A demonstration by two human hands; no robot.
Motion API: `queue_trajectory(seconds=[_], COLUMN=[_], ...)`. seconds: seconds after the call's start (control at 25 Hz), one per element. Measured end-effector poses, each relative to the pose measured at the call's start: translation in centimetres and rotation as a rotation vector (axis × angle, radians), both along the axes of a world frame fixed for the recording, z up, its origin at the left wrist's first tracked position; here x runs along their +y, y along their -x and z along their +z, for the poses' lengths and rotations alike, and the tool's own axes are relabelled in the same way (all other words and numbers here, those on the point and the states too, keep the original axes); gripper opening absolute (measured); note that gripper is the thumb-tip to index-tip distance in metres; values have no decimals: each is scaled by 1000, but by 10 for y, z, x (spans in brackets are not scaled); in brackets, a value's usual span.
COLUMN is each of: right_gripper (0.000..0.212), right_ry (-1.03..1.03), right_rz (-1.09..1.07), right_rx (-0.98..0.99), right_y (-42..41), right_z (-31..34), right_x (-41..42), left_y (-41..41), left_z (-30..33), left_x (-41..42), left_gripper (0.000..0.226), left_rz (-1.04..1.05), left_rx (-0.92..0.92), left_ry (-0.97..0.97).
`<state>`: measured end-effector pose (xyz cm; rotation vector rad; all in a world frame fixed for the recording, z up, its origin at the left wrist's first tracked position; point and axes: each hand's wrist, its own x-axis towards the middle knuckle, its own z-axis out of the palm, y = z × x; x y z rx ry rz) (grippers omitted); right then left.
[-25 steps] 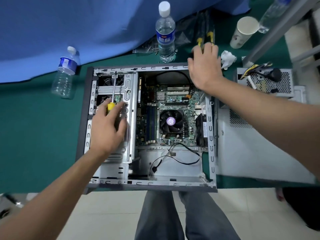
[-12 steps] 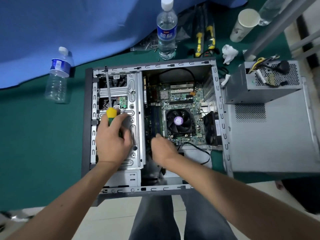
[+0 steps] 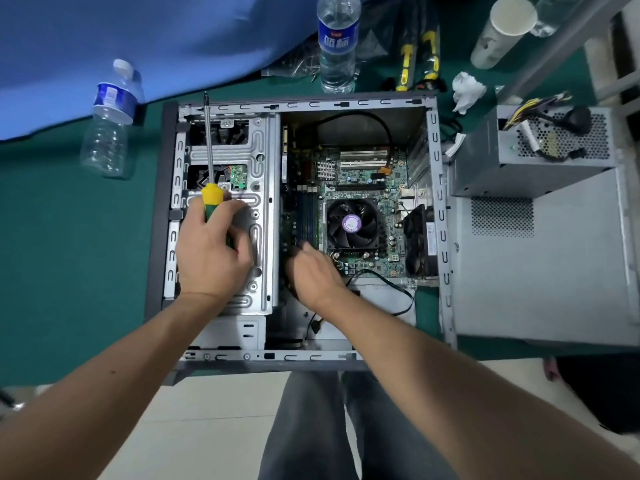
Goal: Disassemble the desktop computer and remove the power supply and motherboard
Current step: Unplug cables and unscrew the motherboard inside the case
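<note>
The computer case [image 3: 441, 216] lies on its side in the middle of the frame, its open face up so the parts inside can be reached from above. The power supply [image 3: 530, 168] already sits outside it at the right, on the detached side panel [image 3: 554, 282], out of the way of the work. The motherboard [image 3: 360, 188] is still mounted in the case. The left hand [image 3: 211, 254] grips the screwdriver [image 3: 209, 195] over the drive cage [image 3: 235, 157], shaft pointing to the top of the frame, probably parked there ready for the board's screws. The right hand [image 3: 311, 268] reaches in at the board's lower left edge with fingers curled; whether it pinches a connector there I cannot tell.
</note>
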<state>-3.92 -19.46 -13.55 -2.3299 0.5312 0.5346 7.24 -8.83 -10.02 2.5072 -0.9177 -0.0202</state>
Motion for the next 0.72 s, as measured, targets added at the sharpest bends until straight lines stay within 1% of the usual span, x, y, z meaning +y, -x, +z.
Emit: queue_trajectory(seconds=[0.08,0.2,0.28,0.32,0.36,0.4,0.44,0.48,0.52,0.56,0.64,0.68,0.72], right_gripper=[39,22,29,32,27,17,18,28,33,35,33,27,23], right_ry=[1,5,-22,-49,-103,-168,-228,-296,-351,-392,-440,-435,-432], right_rz=[13,51,7,-53,-142,-221,-282,-346,-414,-495,-569,-498,-381], right_rx=[-33,-76,-65,-40,-16,-4,26,54,73,75,81,125,193], right_y=[2,6,8,9,8,8,6,4,2,0,-2,-2,-2], right_z=[3,7,9,8,8,7,7,7,8,10,13,14,16], right_x=[-1,4,6,6,4,3,2,3,4,6,10,10,11], left_y=[1,-1,-1,0,0,0,0,-1,-1,-2,0,0,0], left_z=[0,-1,-1,-2,-2,-2,-2,-2,-2,-2,-2,-2,-2], left_x=[-1,-1,0,0,0,0,0,0,0,-1,-1,-1,-1], left_gripper=[36,35,34,34,34,35,35,35,35,35,34,34,34], left_rz=[-5,-1,1,-1,-4,-4,-3,-2,-2,-2,-5,-7,-9], left_rx=[-4,-8,-9,-8,-6,-4,-3,-4,-7,-9,-11,-14,-18], left_ry=[-6,-7,-11,-12,-11,-9,-7,-6,-4,-2,1,4,7])
